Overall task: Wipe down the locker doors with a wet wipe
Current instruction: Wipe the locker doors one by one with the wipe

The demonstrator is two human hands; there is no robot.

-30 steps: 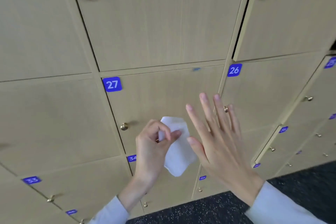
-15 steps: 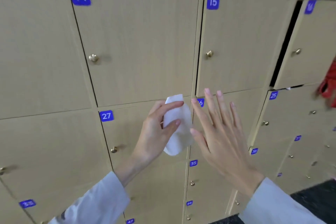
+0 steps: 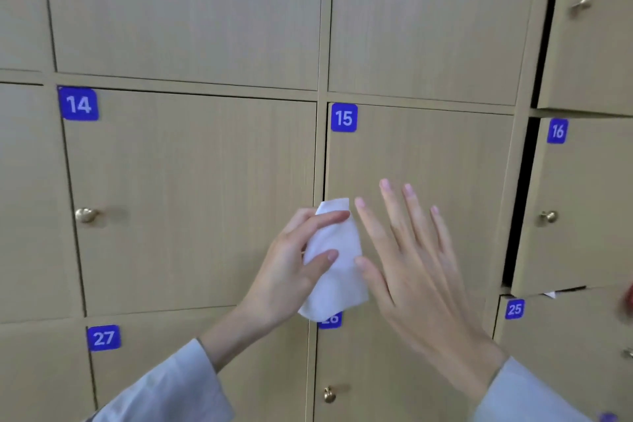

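A white wet wipe point(image 3: 337, 267) hangs folded in front of the light wooden lockers, between door 14 point(image 3: 191, 199) and door 15 point(image 3: 421, 154). My left hand point(image 3: 291, 264) pinches it between thumb and fingers. Beside the wipe on the right, my right hand point(image 3: 407, 271) is spread flat with straight fingers, its thumb tip touching the wipe's edge. The wipe covers part of the blue label 26 point(image 3: 330, 320).
Door 16 point(image 3: 582, 209) stands ajar at the right with a dark gap beside it. Brass knobs point(image 3: 85, 215) stick out from each door. Door 27 point(image 3: 191, 363) and door 25 point(image 3: 565, 336) lie below. Something red point(image 3: 628, 298) shows at the right edge.
The view has risen from lockers 27 and 26 to lockers 14 and 15. Both hands have come up with it, the left still holding the wipe, the right still spread.
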